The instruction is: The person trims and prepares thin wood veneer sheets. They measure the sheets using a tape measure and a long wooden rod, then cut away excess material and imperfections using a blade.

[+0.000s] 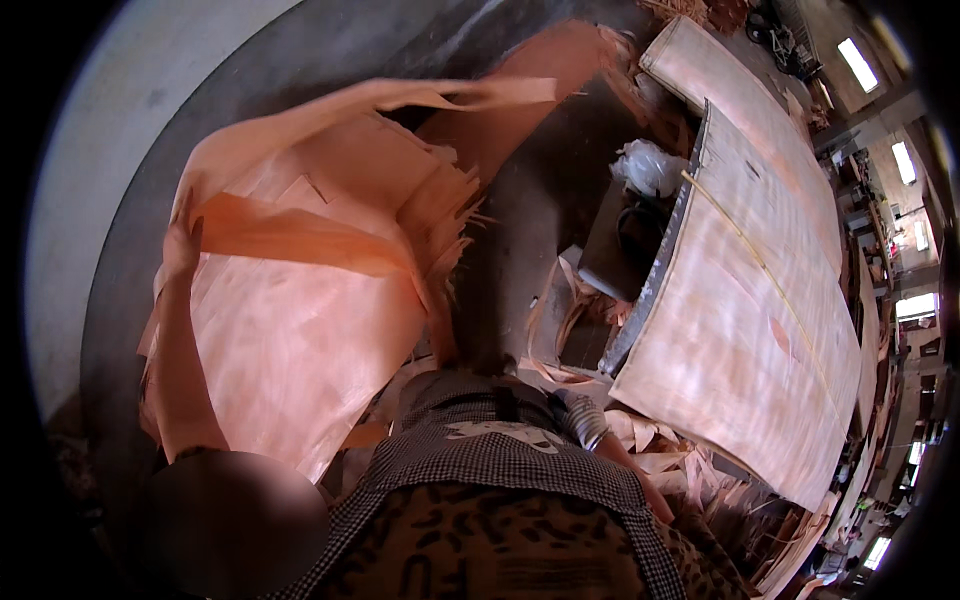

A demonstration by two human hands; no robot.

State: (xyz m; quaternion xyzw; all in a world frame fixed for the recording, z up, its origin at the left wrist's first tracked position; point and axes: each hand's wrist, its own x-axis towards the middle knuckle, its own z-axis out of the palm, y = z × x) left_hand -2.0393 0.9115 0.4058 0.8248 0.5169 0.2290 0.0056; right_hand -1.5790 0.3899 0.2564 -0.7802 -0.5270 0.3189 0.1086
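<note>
My left hand [182,238] is raised at the left, its fingers closed on the edge of a thin orange-brown wood veneer sheet [300,238]. The sheet is bent, and a long torn strip of it reaches off to the right. Below it lies a pile of pinkish veneer sheets [300,340] with ragged, splintered right edges. Down by my right hip, against the checked apron [500,425], is my right hand [578,415] in a striped glove. Its fingers are mostly hidden in shadow, so whether they hold anything does not show.
To the right stands a stack of large pale wood sheets [740,290] with a thin yellow strip [745,240] across it. A clear plastic bag [650,168] sits beside its near edge. Veneer scraps [650,435] litter the floor. Another brown veneer piece [540,85] lies farther off.
</note>
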